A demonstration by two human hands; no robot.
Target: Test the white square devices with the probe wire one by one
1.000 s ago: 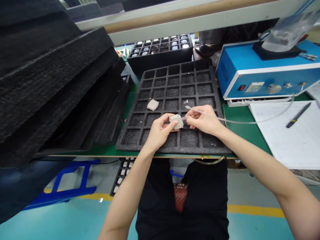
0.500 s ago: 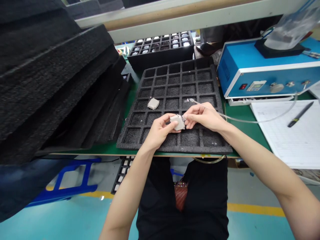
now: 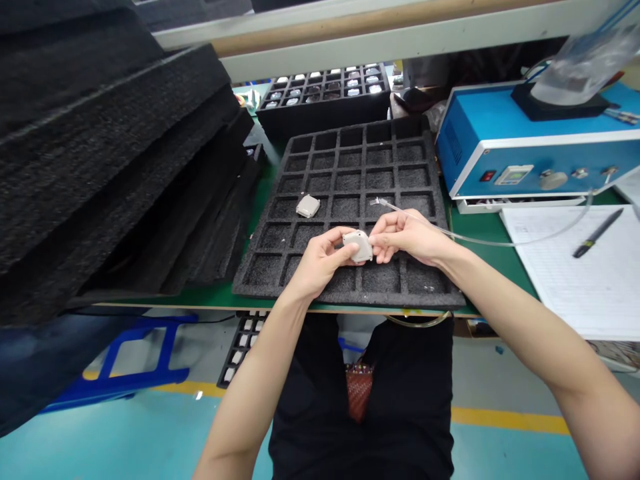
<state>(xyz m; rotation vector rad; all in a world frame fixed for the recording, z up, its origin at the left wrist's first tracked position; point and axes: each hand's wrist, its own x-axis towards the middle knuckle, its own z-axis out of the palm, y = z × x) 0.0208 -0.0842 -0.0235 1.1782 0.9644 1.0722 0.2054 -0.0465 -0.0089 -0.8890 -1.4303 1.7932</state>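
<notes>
My left hand (image 3: 325, 259) grips a small light-grey square casing (image 3: 358, 246) with rounded corners, thumb on its flat face. My right hand (image 3: 403, 237) is closed at the casing's right edge, thumb and fingertips together; whatever lies between them is too small or hidden to name. A clear thin tube (image 3: 480, 241) runs behind the right hand, its tip resting above the fingers over a tray pocket. Both hands are over a black foam tray (image 3: 358, 220) with square pockets. A second grey casing (image 3: 308, 206) lies on that tray, left of centre.
Tall stacked black foam sheets (image 3: 125, 147) rise on the left. A blue machine (image 3: 540, 150) with a knob and switch stands at the right, the tube joined to it. Paper sheets (image 3: 560, 267) with a pen (image 3: 598, 233) lie below. Behind, another foam tray (image 3: 325, 110) holds several glossy pieces.
My right fingertips have closed in against the casing's edge, and the small shiny bit seen there before is hidden. The view has shifted slightly; the left hand keeps its hold.
</notes>
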